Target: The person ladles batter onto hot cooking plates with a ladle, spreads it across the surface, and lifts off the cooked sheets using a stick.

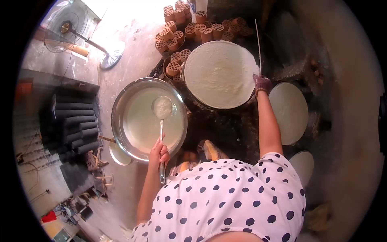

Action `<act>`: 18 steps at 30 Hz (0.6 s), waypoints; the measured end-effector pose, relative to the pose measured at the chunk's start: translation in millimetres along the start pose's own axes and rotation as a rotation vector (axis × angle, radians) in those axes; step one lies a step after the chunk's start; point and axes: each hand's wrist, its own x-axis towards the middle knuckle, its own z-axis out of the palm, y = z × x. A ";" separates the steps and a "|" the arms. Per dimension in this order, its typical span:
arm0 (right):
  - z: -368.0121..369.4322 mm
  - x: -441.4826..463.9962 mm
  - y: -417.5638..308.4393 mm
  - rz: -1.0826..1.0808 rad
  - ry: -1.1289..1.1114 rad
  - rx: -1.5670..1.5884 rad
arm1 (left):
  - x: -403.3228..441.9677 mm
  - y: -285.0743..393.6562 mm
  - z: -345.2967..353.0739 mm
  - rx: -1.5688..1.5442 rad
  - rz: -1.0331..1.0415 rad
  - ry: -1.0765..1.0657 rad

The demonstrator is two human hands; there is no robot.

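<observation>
At the near rim of a metal basin (116,117), the left hand (157,153) is wrapped around the handle of a ladle (162,108), its bowl over the pale liquid (135,121) in the basin. To the right, the gloved right hand (263,84) grasps a thin stick (258,46) beside a large white round (219,74). Perforated orange cylinders (206,34) cluster behind the round; another disc (289,115) sits right of the right arm.

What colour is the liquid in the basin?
The liquid is creamy white, best seen in the head view.
</observation>
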 end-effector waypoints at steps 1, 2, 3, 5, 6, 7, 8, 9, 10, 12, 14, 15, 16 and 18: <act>-5.0 -12.6 -1.2 -0.094 0.037 0.083 | -1.4 -0.6 -6.8 -0.018 0.006 -0.026; -9.5 -25.5 -3.9 -0.099 0.041 0.082 | -1.6 -0.4 -11.4 -0.023 0.007 -0.030; -12.6 -40.0 -8.5 -0.200 0.087 0.077 | -1.6 0.0 -14.8 -0.039 -0.001 -0.027; -13.4 -62.2 -16.1 -0.361 0.195 0.098 | -3.1 3.2 -19.4 -0.054 -0.005 -0.033; -19.2 -69.9 -22.1 -0.364 0.203 0.101 | -3.0 4.8 -21.3 -0.071 -0.010 -0.034; -28.8 -79.1 -31.0 -0.410 0.169 0.179 | -3.6 6.9 -23.8 -0.088 -0.016 -0.032; -34.2 -85.2 -36.4 -0.455 0.132 0.255 | -4.2 10.8 -26.7 -0.086 -0.016 -0.034; -38.5 -73.8 -39.1 -0.475 0.176 0.244 | -5.2 16.1 -29.9 -0.150 -0.016 -0.054; -61.7 -91.7 -60.4 -0.390 0.111 0.338 | -8.0 22.0 -31.1 -0.213 -0.015 -0.073; -65.1 -61.9 -51.1 -0.274 0.020 0.594 | -24.8 36.6 -30.6 -0.322 -0.015 -0.069; -59.1 -16.5 -3.6 0.000 -0.066 0.368 | -47.5 47.1 -32.7 -0.116 0.158 -0.125; -50.4 -17.6 17.3 0.028 -0.102 0.242 | -57.3 49.2 -30.1 0.064 0.232 -0.050; -41.7 -18.9 37.8 0.052 -0.142 0.114 | -61.4 55.0 -29.0 0.074 0.235 -0.059; 0.2 -32.4 101.4 0.275 -0.105 0.318 | -65.9 64.0 -30.4 0.407 0.215 -0.018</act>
